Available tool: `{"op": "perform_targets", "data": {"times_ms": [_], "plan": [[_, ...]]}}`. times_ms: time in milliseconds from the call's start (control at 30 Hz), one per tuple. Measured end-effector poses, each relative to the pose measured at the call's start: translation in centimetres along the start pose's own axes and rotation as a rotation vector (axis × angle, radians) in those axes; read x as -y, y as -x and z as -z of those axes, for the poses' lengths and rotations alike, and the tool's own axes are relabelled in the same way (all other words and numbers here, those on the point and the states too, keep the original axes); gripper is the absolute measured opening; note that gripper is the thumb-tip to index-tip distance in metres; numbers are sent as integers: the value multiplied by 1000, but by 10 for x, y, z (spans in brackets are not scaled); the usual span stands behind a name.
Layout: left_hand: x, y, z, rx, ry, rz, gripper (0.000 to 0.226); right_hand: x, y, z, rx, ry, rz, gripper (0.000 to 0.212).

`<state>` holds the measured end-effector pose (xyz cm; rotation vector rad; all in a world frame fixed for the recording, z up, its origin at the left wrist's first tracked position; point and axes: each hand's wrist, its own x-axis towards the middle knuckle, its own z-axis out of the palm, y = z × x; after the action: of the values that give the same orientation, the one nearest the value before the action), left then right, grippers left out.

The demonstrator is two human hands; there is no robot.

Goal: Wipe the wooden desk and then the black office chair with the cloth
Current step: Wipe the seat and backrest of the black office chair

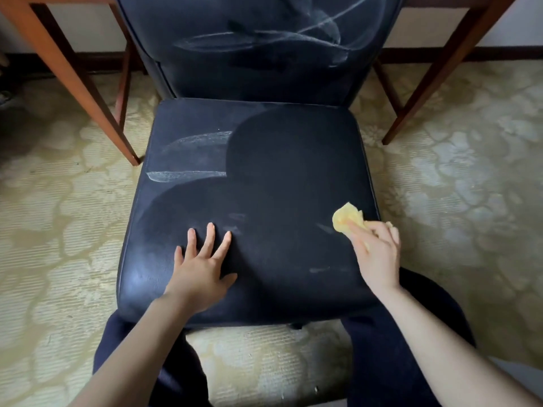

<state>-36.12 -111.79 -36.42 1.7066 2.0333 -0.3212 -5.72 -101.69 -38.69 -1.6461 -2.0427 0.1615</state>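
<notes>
You are gripping the bunched yellow cloth (348,218) in your right hand (376,254), fingers (388,235) curling round it, at the right edge of the black chair seat (279,160) in the frame's lower right, while your left hand (202,265) is pressing flat, fingers spread and holding nothing, on the seat's front left. Pale streaks (194,142) are showing at the seat's left and on the backrest (205,54) above, so you are risking missing them, or running the small wad off the rim.

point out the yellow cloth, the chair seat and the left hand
yellow cloth (346,217): head view, bunched free end
chair seat (282,171): head view, bare middle of the cushion
left hand (199,273): head view, back of the hand
</notes>
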Motion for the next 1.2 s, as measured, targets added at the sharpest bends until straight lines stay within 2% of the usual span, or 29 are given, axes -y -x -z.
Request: {"op": "perform_targets", "data": {"times_ms": [200, 400, 600, 767, 867, 1000, 1100, 1200], "plan": [[-24, 5, -2, 33, -3, 38, 89, 5, -65, -25, -18, -2, -372, 25], [-47, 10, 2, 79, 28, 52, 91, 12, -106, -40, 23, 38, -456, 27], [-71, 15, 4, 134, 58, 83, 93, 50, -113, -55, 213, 96, -291, 27], [-79, 20, 3, 158, 111, 51, 89, 96, -64, -61, 237, 59, -53, 20], [-70, 23, 1, 99, 177, -31, 82, 113, -40, -59, 279, 38, 26, 24], [-35, 34, -7, -71, 317, -116, 76, 131, -8, -52, 380, -53, 74, 30], [-4, 49, -17, -207, 241, 43, 80, 144, 17, -44, 434, -94, 110, 30], [16, 57, -24, -204, 348, 248, 88, 153, 35, -36, 480, -112, 195, 32]]}}
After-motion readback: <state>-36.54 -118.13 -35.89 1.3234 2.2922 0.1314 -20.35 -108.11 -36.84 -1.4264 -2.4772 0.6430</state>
